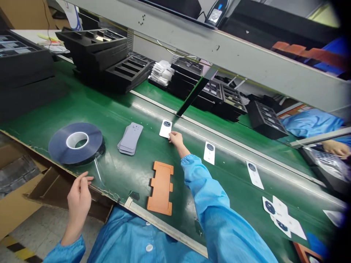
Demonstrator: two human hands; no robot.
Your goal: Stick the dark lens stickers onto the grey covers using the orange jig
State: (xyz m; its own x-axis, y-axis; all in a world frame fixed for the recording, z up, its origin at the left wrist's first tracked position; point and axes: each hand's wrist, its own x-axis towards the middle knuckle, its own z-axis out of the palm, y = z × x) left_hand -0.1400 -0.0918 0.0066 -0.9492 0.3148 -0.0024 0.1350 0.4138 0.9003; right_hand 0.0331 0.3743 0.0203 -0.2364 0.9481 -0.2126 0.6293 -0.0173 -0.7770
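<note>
My right hand reaches across the green bench and pinches the lower edge of a white phone back cover with a dark round camera area. My left hand hovers by the bench's front edge, its fingers loosely extended and nothing in them. Just beyond it lies a big roll of clear film tape on a white core, a loose strip hanging from it. A small stack of grey phone-shaped plates sits between the roll and the cover. Nearest my body rests an orange notched fixture plate.
Other white covers lie rightward, one close to my sleeve, another beyond, several overlapping. Black foam trays stand stacked at the back left. A metal rail crosses the bench. Another person's hand is at far right.
</note>
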